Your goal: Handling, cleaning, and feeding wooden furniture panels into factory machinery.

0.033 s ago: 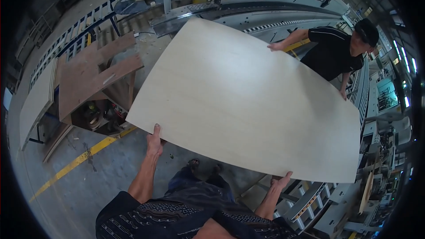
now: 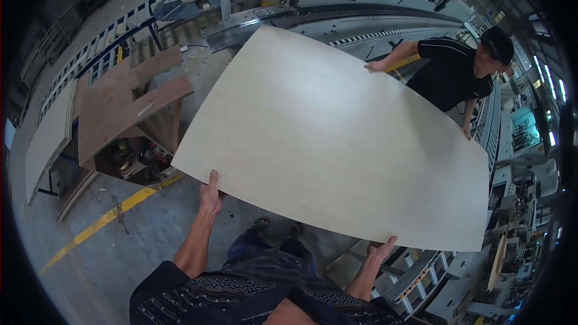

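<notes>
The left hand (image 2: 210,195) is pinching the near left corner of the pale panel (image 2: 337,138), thumb on top. The right hand (image 2: 383,247) is cupping the near edge from below; its grip is mostly hidden, so how firmly it is closing I cannot tell. The panel is hanging level in the air between the wearer and a co-worker (image 2: 451,72), whose hands are taking the far edge. It is probably bowing, and a slack right grip could let that corner drop. Brown boards (image 2: 129,105) are crowding the left; roller racks (image 2: 415,283) are lying beneath the right corner. The long machine (image 2: 361,0) is closing off the far side.
</notes>
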